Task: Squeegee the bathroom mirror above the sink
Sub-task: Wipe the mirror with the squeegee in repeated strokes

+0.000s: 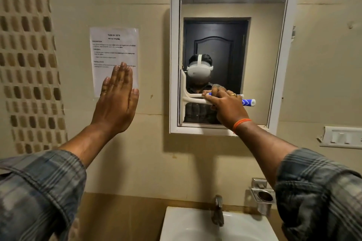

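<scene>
A white-framed mirror (pixel 260 49) hangs on the beige tiled wall above a white sink (pixel 176 227). My right hand (pixel 227 107) grips the handle of a white squeegee (pixel 193 100) with a blue-patterned end. Its blade stands upright against the glass along the mirror's lower left edge. My left hand (pixel 117 98) is flat, fingers together, pressed on the wall left of the mirror, overlapping the bottom of a taped paper sheet (pixel 114 51). The glass reflects a person wearing a headset and a dark door.
A tap (pixel 218 211) rises at the back of the sink. A metal holder (pixel 263 195) is fixed to the wall at right, with a white switch plate (pixel 341 137) above it. Mosaic tiles (pixel 29 64) cover the wall at far left.
</scene>
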